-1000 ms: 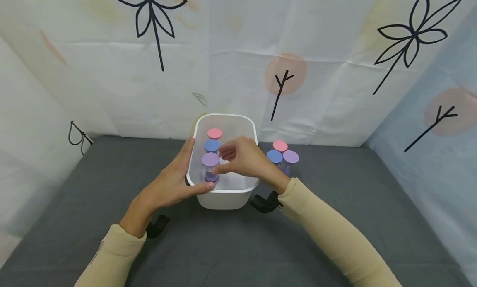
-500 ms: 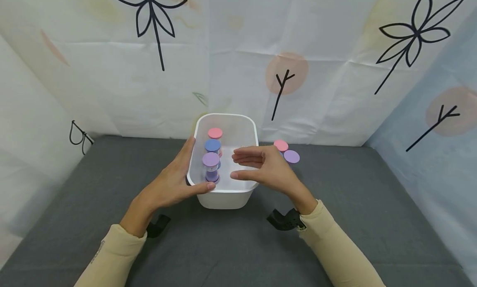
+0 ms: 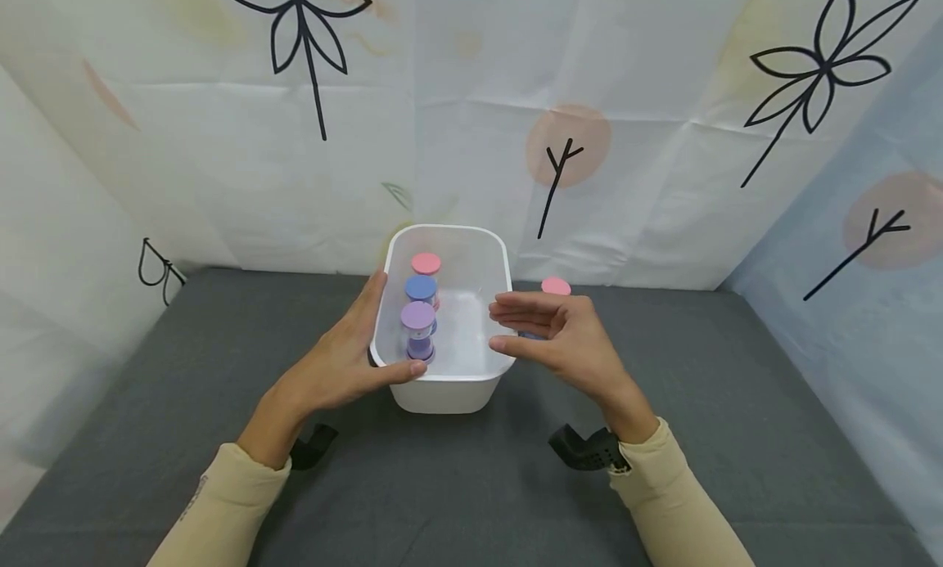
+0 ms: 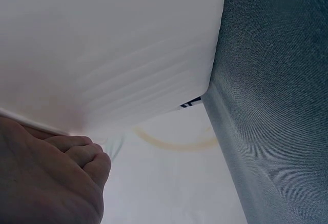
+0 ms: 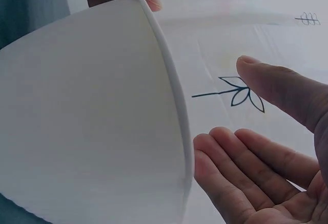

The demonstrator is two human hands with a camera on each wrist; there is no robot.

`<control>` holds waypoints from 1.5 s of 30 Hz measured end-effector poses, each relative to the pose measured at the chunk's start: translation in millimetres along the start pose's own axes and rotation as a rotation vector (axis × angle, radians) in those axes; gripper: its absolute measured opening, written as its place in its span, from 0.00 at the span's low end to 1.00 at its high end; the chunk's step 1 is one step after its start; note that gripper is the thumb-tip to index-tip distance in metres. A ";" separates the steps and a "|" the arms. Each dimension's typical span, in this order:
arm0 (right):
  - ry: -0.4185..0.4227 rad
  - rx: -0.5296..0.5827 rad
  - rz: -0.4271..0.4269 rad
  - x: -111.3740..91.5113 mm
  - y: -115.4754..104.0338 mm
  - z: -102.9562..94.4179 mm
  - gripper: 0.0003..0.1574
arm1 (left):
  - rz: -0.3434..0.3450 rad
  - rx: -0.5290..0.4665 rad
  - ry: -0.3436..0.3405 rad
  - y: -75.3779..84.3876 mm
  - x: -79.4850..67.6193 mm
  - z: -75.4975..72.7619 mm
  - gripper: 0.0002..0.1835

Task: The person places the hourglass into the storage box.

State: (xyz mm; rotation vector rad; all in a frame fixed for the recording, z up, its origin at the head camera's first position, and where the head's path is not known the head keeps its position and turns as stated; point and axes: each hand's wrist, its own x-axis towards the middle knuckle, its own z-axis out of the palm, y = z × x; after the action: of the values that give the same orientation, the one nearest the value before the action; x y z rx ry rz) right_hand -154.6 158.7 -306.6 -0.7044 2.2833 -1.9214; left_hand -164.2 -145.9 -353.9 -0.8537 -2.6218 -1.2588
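A white plastic bin (image 3: 442, 395) stands on the table. My left hand (image 3: 335, 362) holds its left side, fingers along the outer wall and thumb over the front rim. Inside, along the left wall, three small sand timers stand in a row: one with purple ends (image 3: 417, 315), one with blue ends (image 3: 421, 288) and one with pink ends (image 3: 426, 263). My right hand (image 3: 567, 338) is at the bin's right rim, empty, fingers extended and thumb apart. Behind it shows the pink top of another sand timer (image 3: 556, 286) outside the bin; my hand mostly hides the others there.
A dark grey cloth (image 3: 442, 493) covers the table. Behind it hangs a pale fabric backdrop (image 3: 471, 166) with plant drawings, and more fabric (image 3: 869, 248) closes off the right side. Black straps (image 3: 585, 450) sit at both wrists.
My right hand has drawn back from the purple sand timer, rightward out of the bin to its right rim, fingers spreading. It now covers most of the outside timers. The left hand stays put.
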 end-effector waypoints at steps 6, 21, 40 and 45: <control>0.051 0.036 -0.019 -0.3 3.2 -19.9 0.32 | -0.038 0.033 -0.010 -0.3 -2.5 0.0 0.67; 0.258 -0.071 0.051 2.4 37.6 -83.7 0.34 | -0.076 0.047 -0.014 -0.2 -4.6 -1.5 0.67; 0.168 -0.302 0.183 6.8 71.6 -97.5 0.37 | -0.092 0.047 -0.021 -0.7 -4.7 -0.9 0.66; 0.139 -0.307 0.203 7.3 76.1 -97.1 0.36 | -0.079 0.053 -0.013 -1.2 -4.6 -0.6 0.66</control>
State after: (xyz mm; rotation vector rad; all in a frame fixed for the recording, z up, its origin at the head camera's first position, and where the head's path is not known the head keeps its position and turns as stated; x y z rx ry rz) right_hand -217.0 253.1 -356.5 -0.3507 2.6510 -1.5966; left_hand -161.1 -149.0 -355.9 -0.7599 -2.7105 -1.1993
